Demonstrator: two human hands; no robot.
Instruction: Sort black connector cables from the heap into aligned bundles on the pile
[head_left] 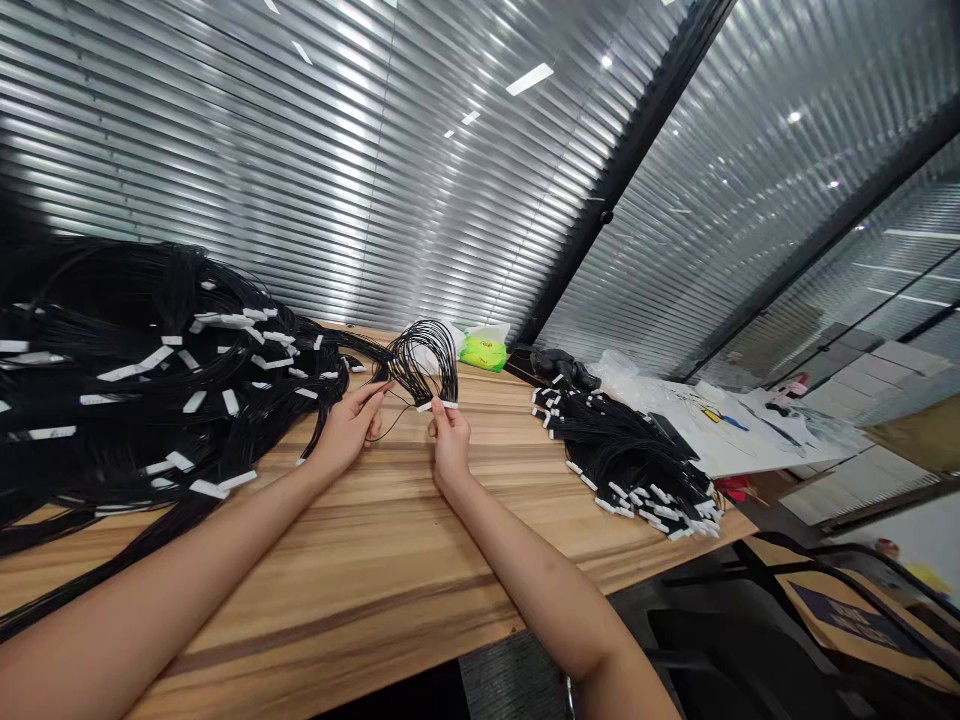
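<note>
Black wire arching up in a tight loop, and look at that grip: the right hand [451, 445] is pinching the white end tabs [439, 405] of a small wire bundle [424, 360] between thumb and forefinger. Those tabs sit in one neat row, and that's the way to do it, with the pinch right at the tabs so the ends stay squared and no strand wanders. Just left of the bundle, the left hand [346, 428] reaches in, fingers [382, 390] against the strands, though from this view you can't tell whether they're closed on the wires or only touching. A loose strand [394, 425] curls below them, one to keep from snagging. The bundle is held just above a wooden tabletop [300, 590]. Well left of the bundle, a big heap of tabbed black wire [135, 390] sprawls over the wood, nearly reaching the left forearm. To the right sits a smaller, tidier wire pile [622, 460], tabs fanned along its edge. Beyond the bundle, a green packet [484, 352] lies near the table's far edge, and farther right are white papers [750, 430].
</note>
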